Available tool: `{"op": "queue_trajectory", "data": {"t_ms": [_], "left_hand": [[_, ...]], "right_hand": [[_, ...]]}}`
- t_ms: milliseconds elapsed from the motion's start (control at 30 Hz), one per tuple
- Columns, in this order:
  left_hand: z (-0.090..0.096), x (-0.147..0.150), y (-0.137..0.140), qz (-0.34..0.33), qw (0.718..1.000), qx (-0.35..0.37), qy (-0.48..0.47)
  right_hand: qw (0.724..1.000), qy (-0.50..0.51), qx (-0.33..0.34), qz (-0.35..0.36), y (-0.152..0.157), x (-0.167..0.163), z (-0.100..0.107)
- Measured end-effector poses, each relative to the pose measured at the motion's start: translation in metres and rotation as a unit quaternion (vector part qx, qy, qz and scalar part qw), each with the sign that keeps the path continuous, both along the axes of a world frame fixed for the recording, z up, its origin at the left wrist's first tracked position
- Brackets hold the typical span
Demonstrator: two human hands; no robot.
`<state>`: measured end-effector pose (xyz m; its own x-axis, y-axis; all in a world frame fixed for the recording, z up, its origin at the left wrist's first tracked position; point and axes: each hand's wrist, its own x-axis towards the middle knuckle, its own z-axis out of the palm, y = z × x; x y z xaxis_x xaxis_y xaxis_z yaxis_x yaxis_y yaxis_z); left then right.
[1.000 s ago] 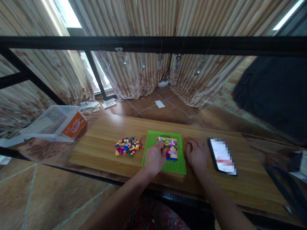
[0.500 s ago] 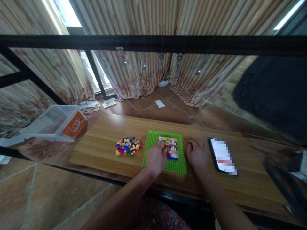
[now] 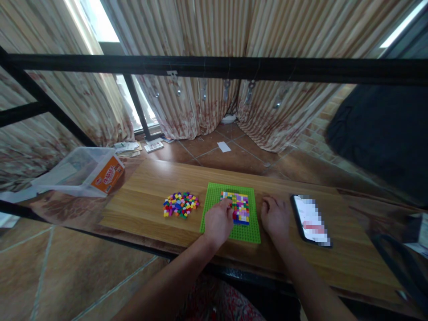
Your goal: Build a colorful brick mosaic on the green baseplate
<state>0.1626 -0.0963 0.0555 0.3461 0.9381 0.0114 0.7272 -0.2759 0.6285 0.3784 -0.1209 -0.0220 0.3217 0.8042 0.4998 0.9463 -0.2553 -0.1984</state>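
Fingers (image 3: pixel 225 204) of left hand (image 3: pixel 218 224) are sitting narrow over brick patch (image 3: pixel 243 208) on green baseplate (image 3: pixel 245 235), grip hidden | right hand (image 3: pixel 276 217) is resting curled at its three o'clock, contents unclear | loose bricks (image 3: pixel 181 205) are lying at nine o'clock, likely light, stiff, slick; suiting a side pinch

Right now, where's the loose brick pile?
In the head view, the loose brick pile lies on the table, left of the green baseplate.
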Motion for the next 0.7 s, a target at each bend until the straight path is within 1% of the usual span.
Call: {"op": "queue_trajectory", "data": {"t_ms": [233, 467, 700], "left_hand": [[0.0057, -0.0035, 0.0029, 0.001, 0.999, -0.044, -0.013], [0.0019, -0.0008, 0.0014, -0.005, 1.0, -0.012, -0.012], [-0.0029, 0.0005, 0.0011, -0.001, 1.0, 0.001, -0.01]], "right_hand": [[1.0, 0.005, -0.007, 0.0, 0.0002, 0.0006, -0.0012], [1.0, 0.008, 0.001, 0.001, -0.0002, 0.0002, 0.0006], [1.0, 0.005, 0.001, 0.0, 0.0, 0.0009, -0.0025]]}}
